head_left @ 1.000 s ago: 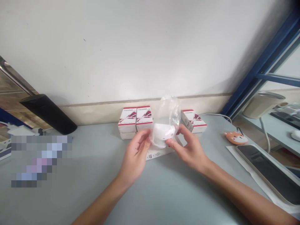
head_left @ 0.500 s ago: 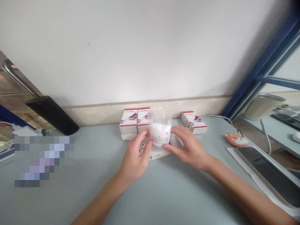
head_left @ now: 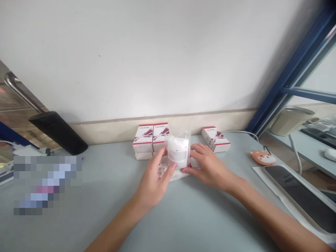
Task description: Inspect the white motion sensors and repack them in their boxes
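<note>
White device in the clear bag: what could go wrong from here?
The clear bag looks loose, so the white device inside might slip between the left hand and right hand. If dropped, it could hit the printed packaging below. The stacked boxes stand just beyond the left hand, so a forward move might nudge them.

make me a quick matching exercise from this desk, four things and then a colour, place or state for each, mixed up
Things:
1. white device
2. animal-shaped pouch
3. phone
4. boxes

Descriptions:
a. lying on a white sheet
b. white with red edges
c. inside a clear bag
d. mostly orange

Pairs: 1-c, 2-d, 3-a, 4-b.
</note>
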The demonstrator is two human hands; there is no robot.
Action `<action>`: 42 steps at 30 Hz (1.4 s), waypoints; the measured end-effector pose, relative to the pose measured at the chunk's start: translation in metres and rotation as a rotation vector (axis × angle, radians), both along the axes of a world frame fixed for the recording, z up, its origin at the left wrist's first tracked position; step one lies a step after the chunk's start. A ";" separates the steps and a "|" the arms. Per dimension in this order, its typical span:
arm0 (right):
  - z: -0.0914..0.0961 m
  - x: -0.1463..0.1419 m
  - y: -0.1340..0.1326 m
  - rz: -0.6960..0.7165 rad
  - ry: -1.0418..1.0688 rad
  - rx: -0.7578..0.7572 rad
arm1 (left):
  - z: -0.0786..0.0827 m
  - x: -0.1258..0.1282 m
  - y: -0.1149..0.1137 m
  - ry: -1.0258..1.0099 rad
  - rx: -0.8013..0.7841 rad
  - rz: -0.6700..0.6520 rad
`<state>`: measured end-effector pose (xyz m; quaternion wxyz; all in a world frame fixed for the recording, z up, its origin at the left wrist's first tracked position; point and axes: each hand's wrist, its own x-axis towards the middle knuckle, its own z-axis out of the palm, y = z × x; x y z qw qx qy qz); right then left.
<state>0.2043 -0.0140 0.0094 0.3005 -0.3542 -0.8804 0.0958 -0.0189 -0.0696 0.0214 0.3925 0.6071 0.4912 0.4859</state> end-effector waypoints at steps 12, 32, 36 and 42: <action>0.000 0.004 0.002 0.024 -0.052 -0.037 | -0.005 -0.004 0.008 0.190 0.011 -0.096; 0.015 0.000 -0.015 -0.010 0.568 -0.181 | 0.020 -0.004 0.007 -0.634 -0.191 -0.156; 0.012 -0.008 -0.018 0.135 0.690 -0.629 | 0.016 -0.002 0.007 -0.689 -0.202 -0.185; 0.012 -0.021 -0.019 0.061 0.858 -0.836 | 0.017 -0.004 0.007 -0.641 -0.209 -0.233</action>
